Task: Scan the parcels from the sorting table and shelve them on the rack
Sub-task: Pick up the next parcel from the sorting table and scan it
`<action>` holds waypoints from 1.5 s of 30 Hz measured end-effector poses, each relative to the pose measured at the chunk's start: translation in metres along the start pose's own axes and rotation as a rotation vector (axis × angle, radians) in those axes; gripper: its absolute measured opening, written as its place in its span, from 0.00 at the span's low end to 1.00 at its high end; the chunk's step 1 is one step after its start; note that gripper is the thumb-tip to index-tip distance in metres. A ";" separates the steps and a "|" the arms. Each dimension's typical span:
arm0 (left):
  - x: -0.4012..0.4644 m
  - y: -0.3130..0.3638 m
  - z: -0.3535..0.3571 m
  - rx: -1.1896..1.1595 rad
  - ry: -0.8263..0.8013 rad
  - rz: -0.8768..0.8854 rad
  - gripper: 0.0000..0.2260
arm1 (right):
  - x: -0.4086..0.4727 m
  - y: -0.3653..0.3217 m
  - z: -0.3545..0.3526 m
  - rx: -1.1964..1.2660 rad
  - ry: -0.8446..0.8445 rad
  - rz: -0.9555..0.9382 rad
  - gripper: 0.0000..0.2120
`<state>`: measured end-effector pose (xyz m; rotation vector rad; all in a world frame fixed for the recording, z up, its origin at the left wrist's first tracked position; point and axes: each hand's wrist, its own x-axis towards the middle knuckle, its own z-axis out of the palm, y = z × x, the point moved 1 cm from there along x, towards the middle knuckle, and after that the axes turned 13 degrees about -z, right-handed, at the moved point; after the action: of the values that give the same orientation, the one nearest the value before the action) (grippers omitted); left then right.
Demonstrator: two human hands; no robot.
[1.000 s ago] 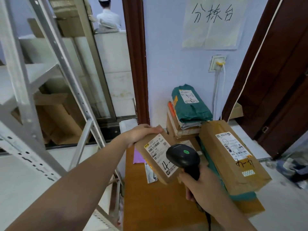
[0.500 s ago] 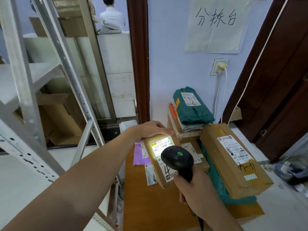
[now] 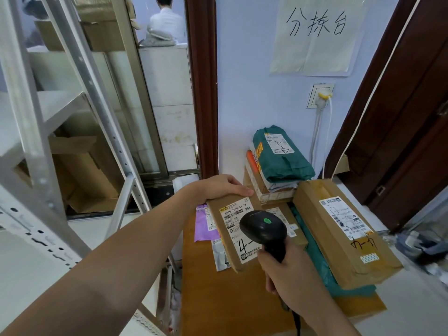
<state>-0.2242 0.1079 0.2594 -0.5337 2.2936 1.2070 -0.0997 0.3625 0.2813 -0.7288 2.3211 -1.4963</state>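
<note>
My left hand (image 3: pixel 219 187) grips the far end of a small brown parcel (image 3: pixel 226 238), tilted up above the wooden sorting table (image 3: pixel 218 294) with its white label facing me. My right hand (image 3: pixel 288 275) holds the handle of a black barcode scanner (image 3: pixel 263 229), whose head with a green light hangs just over the label. More parcels lie on the table: a long brown box (image 3: pixel 339 229) on a green bag at the right, a green bag (image 3: pixel 278 154) on stacked boxes at the back, a purple bag (image 3: pixel 202 226) under the held parcel.
The metal rack (image 3: pixel 36 132) stands at the left, its white shelf at chest height and its slanted posts close to my left arm. A dark door (image 3: pixel 407 112) is on the right. A person in white sits behind the glass at the back.
The held parcel tipped more upright and shifted slightly toward me. The scanner's bright light lit the label half a second ago and is off now. My view moved closer.
</note>
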 end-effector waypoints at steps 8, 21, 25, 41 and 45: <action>0.000 -0.004 -0.002 0.096 0.054 0.055 0.35 | 0.005 0.001 0.008 -0.020 -0.027 0.003 0.03; 0.015 -0.012 -0.015 0.060 0.097 0.064 0.32 | 0.014 -0.010 0.020 -0.045 -0.034 0.049 0.03; 0.018 -0.014 -0.018 0.050 0.141 0.076 0.32 | 0.018 -0.015 0.025 -0.078 -0.042 0.052 0.03; 0.027 -0.018 -0.023 0.051 0.155 0.117 0.31 | 0.025 -0.016 0.041 -0.085 0.034 0.102 0.04; 0.024 -0.018 -0.028 0.049 0.120 0.125 0.31 | 0.025 -0.015 0.041 -0.036 0.101 0.114 0.03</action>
<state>-0.2406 0.0716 0.2472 -0.4620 2.4835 1.2029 -0.0964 0.3125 0.2782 -0.5306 2.4250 -1.4773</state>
